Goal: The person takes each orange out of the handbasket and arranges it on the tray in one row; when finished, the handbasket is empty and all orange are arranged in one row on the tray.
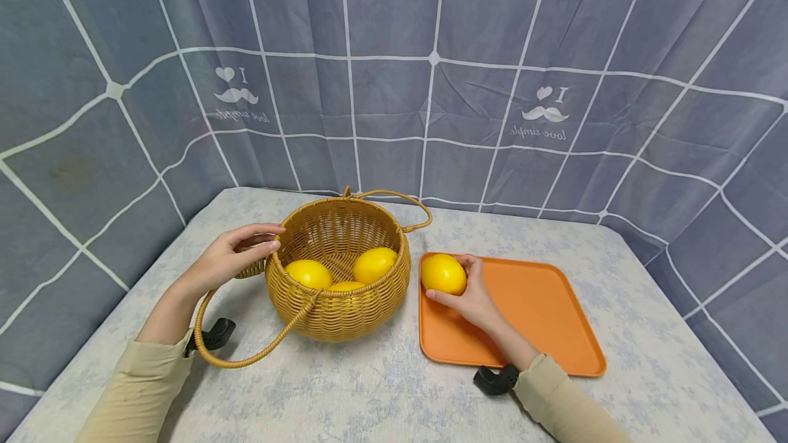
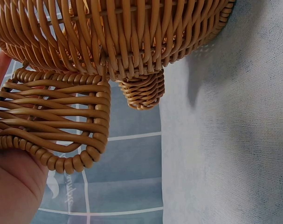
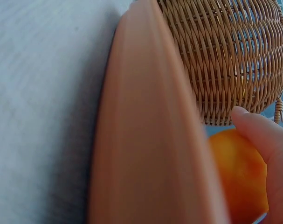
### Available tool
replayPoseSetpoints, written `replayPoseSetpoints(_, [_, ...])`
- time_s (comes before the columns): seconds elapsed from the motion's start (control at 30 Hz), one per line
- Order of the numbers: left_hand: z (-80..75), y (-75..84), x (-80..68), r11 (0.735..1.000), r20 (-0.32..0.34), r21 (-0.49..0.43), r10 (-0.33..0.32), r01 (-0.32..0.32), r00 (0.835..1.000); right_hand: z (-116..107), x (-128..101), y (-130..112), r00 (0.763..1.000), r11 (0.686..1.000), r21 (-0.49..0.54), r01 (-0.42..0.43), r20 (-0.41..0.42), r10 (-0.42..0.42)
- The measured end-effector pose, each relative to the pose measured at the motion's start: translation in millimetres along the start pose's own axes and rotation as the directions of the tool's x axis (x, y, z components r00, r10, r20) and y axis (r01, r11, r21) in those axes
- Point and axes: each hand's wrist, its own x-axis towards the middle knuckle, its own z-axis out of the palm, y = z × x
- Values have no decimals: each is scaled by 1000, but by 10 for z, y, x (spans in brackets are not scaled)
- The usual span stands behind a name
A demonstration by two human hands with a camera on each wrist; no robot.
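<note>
A person grips a lemon between the thumb and fingers of the right hand, just to the right of a round wicker basket. The fruit is at the end of an orange tray nearest the basket; whether it touches the tray cannot be told. The left hand holds the basket at its left side, fingers and thumb at the rim and the palm against a woven side lug. Three more lemons lie inside the basket, one partly hidden behind its near wall. One loop handle swings out at the basket's near left, another at its far right. Rolled beige sleeves and black wrist straps show on both arms. Beneath the basket spreads a pale floral tablecloth; behind it hangs a grey-blue curtain with white grid lines and mirrored "love simple" lettering.
</note>
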Motion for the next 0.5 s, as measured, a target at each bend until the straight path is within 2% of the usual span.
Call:
replayPoseSetpoints(0.27, [3,-3,3,1000,-4,-1,3,-3,1000,-20,-17,-50,998,998,-53,-20,61,23])
replayPoseSetpoints(0.5, [5,1,1,1000,-4,-3,3,-3,1000,-12,-16,-8,999,995,-101,-6,52,11])
